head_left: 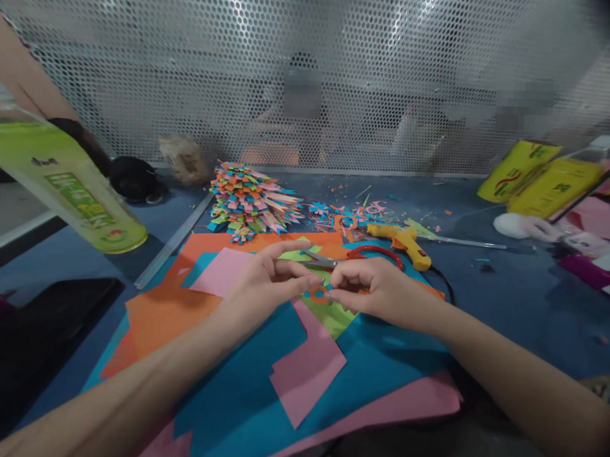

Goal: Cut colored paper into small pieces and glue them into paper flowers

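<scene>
My left hand [263,280] and my right hand [370,287] meet fingertip to fingertip over a pile of coloured paper sheets [259,387]. Between the fingertips both hands pinch a small orange paper cut-out [319,294]. Just behind the hands lie red-handled scissors [354,257] on the sheets. A yellow glue gun [402,242] lies further back to the right. A spiky heap of folded multicoloured paper strips [250,203] sits behind the sheets.
A green bottle [61,183] is held by another person's arm at the upper left. Yellow packets [541,177] and pink packaging [595,232] lie at the right. A perforated metal screen [310,69] closes the back. A black object [36,332] lies at left. Paper scraps [355,210] litter the blue table.
</scene>
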`<move>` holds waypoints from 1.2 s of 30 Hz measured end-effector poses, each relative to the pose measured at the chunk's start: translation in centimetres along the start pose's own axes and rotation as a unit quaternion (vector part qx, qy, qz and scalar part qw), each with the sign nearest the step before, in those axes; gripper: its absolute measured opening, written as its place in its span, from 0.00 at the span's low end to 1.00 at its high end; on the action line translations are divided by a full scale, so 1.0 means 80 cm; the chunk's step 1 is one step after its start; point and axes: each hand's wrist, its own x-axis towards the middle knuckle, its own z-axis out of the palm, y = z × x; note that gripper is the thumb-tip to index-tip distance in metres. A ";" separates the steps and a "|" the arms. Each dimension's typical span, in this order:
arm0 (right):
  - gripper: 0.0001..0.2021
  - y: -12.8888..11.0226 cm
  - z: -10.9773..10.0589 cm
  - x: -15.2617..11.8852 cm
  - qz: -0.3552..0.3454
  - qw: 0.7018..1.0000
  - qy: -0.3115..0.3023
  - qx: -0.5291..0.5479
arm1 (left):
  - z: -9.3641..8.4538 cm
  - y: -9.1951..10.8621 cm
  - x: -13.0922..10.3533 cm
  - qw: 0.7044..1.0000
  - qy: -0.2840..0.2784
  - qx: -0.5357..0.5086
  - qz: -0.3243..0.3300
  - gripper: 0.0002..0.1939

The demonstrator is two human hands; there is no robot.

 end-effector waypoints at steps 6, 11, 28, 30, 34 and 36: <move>0.10 0.004 -0.001 0.001 -0.006 1.000 0.002 0.002 | -0.001 0.000 0.001 0.999 0.015 -0.035 -0.001 0.25; 0.09 0.004 0.000 0.002 -0.018 1.000 -0.001 -0.010 | -0.010 0.003 0.004 0.997 0.055 -0.059 -0.013 0.24; 0.09 0.003 -0.002 0.001 -0.045 0.995 -0.020 -0.087 | 0.002 -0.003 0.000 0.996 -0.093 -0.004 -0.014 0.23; 0.09 0.004 -0.002 0.001 -0.049 0.995 -0.019 -0.083 | 0.002 -0.007 0.002 0.994 -0.083 -0.059 -0.037 0.23; 0.10 0.008 0.001 0.002 -0.050 0.995 -0.023 -0.081 | -0.001 -0.009 0.004 0.987 -0.043 -0.137 -0.069 0.24; 0.10 0.008 0.003 0.003 -0.048 0.995 -0.024 -0.081 | -0.003 -0.007 0.003 0.987 -0.032 -0.141 -0.068 0.23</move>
